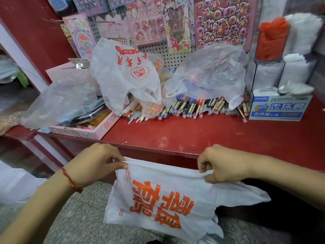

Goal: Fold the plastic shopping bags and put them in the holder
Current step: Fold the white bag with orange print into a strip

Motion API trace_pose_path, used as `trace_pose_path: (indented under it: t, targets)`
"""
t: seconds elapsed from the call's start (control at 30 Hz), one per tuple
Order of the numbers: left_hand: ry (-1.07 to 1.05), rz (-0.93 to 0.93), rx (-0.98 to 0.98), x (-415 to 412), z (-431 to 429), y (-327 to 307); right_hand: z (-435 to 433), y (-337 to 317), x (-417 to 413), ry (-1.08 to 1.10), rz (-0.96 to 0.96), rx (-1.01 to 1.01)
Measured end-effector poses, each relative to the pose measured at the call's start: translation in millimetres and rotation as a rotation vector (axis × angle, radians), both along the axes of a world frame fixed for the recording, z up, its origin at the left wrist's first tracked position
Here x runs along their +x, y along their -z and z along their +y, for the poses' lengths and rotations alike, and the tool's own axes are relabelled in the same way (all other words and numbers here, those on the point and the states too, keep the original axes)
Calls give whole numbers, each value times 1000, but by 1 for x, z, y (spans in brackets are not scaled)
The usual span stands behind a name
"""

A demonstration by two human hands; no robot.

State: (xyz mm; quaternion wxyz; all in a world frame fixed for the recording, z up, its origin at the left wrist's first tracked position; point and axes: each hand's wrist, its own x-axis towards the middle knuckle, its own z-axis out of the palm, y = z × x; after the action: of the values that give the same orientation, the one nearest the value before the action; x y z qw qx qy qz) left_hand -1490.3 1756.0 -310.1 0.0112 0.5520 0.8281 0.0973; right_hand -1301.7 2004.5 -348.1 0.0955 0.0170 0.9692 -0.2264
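Note:
A white plastic bag with orange print (158,199) hangs spread out in front of the red counter's edge. My left hand (98,162) pinches its top left corner and my right hand (221,164) pinches its top right corner. On the counter lie three more loose bags: a white one with red print (123,74), a clear one (211,73) over the pens, and a clear one (59,101) at the left. A clear compartmented holder (281,55) at the back right holds folded orange and white bags.
The red counter (193,134) carries a pile of pens and pencils (184,108), a pink box of stationery (84,127) and a blue-and-white pen box (279,106). Sticker sheets hang on the pegboard (158,50) behind. Speckled floor (79,217) lies below.

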Motion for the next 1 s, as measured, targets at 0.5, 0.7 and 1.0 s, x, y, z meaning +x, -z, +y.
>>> trace_pose_path:
  t: [0.5, 0.7, 1.0]
  targets:
    - [-9, -24, -270, -2, 35, 37, 79, -35, 17, 217, 117, -263]
    - [43, -254, 10, 26, 68, 61, 93, -41, 21, 232, 120, -56]
    - [137, -262, 292, 46, 78, 37, 33, -44, -1, 23, 115, -266]
